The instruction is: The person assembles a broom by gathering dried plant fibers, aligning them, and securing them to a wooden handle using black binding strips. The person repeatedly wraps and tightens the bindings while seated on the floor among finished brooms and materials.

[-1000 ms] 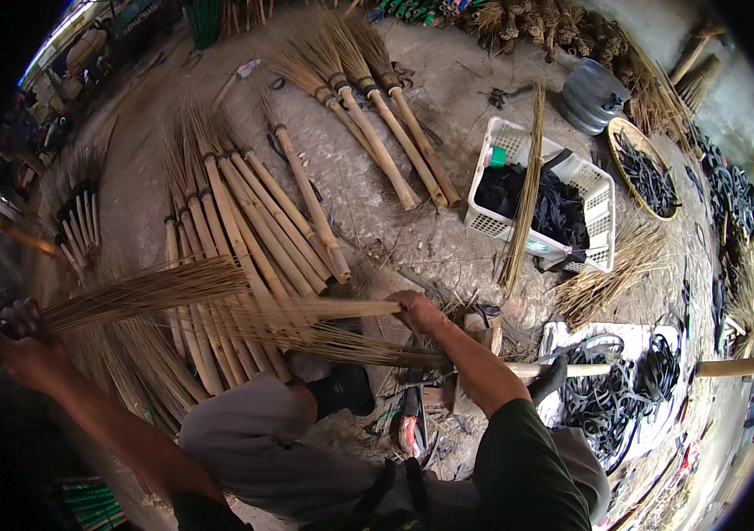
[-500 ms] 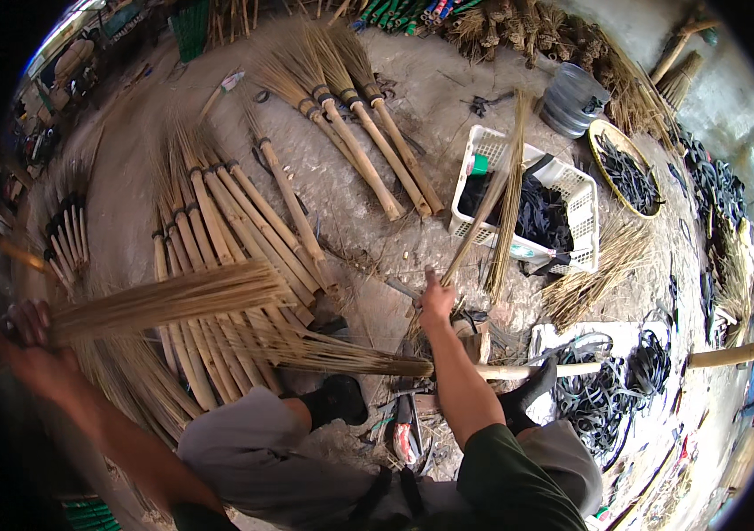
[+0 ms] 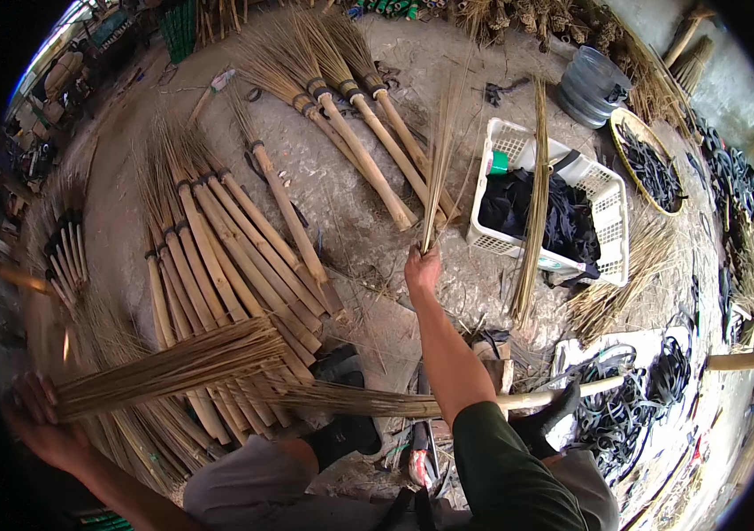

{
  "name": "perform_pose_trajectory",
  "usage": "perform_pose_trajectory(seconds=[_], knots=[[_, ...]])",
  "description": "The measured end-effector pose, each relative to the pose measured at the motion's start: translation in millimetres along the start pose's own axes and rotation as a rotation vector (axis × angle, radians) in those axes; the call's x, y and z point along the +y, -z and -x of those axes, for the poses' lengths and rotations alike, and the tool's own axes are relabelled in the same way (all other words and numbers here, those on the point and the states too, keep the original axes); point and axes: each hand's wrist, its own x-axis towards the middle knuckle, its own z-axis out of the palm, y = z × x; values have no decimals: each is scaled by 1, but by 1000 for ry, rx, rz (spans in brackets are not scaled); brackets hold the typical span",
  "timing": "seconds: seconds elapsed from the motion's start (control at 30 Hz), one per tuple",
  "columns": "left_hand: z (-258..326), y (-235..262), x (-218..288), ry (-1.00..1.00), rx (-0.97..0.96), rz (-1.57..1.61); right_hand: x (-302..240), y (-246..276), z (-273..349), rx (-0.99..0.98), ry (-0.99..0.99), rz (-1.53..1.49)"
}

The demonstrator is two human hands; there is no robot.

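Note:
At the far left, my left hand (image 3: 45,425) is closed around the end of a thick bundle of bristle sticks (image 3: 173,363), which points right over the laid-out brooms. My right hand (image 3: 423,270) grips the lower end of a thin bundle of bristle sticks (image 3: 441,164), held upright and fanning out at the top. Across my legs lies a broom (image 3: 368,401), its bristles spread to the left and its pale pole (image 3: 562,394) running right beneath my right forearm. Another bristle bundle (image 3: 537,203) leans over a white plastic basket (image 3: 481,217).
Finished brooms (image 3: 235,230) lie in rows on the left, with several more brooms (image 3: 350,133) beyond. Black strips fill the basket and a round woven tray (image 3: 679,211). A clear plastic tub (image 3: 591,88) stands behind. Tangled black bands (image 3: 620,407) lie right of my foot.
My right hand has moved left and away from me, bringing its thin bundle upright, apart from the basket. My left hand and its thick bundle sit slightly lower in view.

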Motion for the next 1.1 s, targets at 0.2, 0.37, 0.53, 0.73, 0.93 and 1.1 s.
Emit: perform_pose_trajectory(seconds=[0.2, 0.37, 0.53, 0.73, 0.93, 1.1], knots=[[-13, 18, -14, -46, -167, -22, 20, -39, -47, -147, -411, 256], [-23, 29, -22, -12, -421, 94, 28, -53, -54, -217, -388, -177], [-3, 14, -15, -30, -159, -71, -23, -26, -16, -365, 94, -336], [-5, 13, -11, 18, -123, 57, -47, 22, 70, -871, 163, 576], [-17, 31, -14, -2, -539, 173, 17, 5, 115, -930, 101, 961], [2, 11, -2, -18, -568, 259, 37, -4, 108, -922, 145, 958]])
